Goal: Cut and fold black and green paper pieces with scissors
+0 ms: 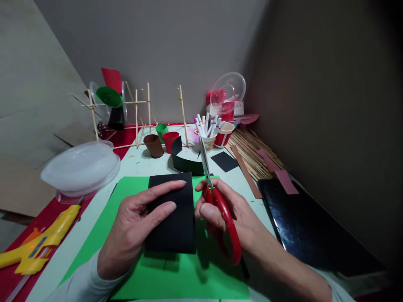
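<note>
My left hand [135,222] grips a folded piece of black paper [176,230] by its left side, thumb and index finger lying across its front. In my right hand [226,205] is a pair of scissors [231,235] with red handles, the blades pointing up and away and looking closed or nearly so. The scissors are just right of the black paper, apart from it. Beneath both hands lies a green sheet [103,247]. Behind them a curled black paper strip [189,165] stands beside a flat black paper piece [224,161].
At left lie a yellow glue gun [47,241] and clear plastic lids [82,165]. Brown [153,146], red [170,141] and green [161,131] paper tubes stand behind, near a stick frame [136,113]. A marker cup [208,142], wooden sticks [252,147] and a black laptop-like slab [308,230] are rightward.
</note>
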A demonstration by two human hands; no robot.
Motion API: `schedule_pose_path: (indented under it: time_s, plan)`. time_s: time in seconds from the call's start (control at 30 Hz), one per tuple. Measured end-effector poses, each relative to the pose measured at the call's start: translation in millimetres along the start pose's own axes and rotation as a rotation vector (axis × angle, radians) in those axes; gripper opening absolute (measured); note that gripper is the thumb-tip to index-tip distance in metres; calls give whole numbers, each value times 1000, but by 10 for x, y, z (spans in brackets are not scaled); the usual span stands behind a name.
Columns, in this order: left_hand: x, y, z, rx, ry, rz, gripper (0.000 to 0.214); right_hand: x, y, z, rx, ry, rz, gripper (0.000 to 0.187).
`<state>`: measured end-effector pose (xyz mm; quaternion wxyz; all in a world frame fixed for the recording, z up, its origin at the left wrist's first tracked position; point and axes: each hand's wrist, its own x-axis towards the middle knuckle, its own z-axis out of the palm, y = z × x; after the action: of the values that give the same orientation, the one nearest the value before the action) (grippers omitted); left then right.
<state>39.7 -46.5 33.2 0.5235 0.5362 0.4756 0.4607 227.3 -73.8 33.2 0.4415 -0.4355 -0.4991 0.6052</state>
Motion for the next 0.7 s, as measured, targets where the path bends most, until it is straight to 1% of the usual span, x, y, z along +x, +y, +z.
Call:
schedule_pose_path:
  time_s: [0.07, 0.13, 0.23, 0.3, 0.4, 0.5, 0.7]
  plan:
    - [-1, 6, 3, -36, 41, -14, 30, -28, 2, 20, -77, -25, -8, 42]
    - [9, 3, -1, -87, 78, -1, 33, -54, -2, 43, -153, -75, -8, 37]
    - [37, -27, -31, -134, 77, 40, 38, -77, -3, 75, -278, -120, 29, 32]
    - [56, -57, -58, -143, 50, 51, 40, -88, 10, 89, -352, -106, 47, 38]
    - [70, -93, -81, -131, 24, 62, 37, -102, 40, 101, -408, -65, 47, 54]
    - [71, -107, -72, -81, 14, 99, 33, -94, 46, 116, -454, -32, 37, 59]
    - [69, -118, -38, -54, -12, 127, 28, -42, 49, 149, -489, -39, -30, 43]
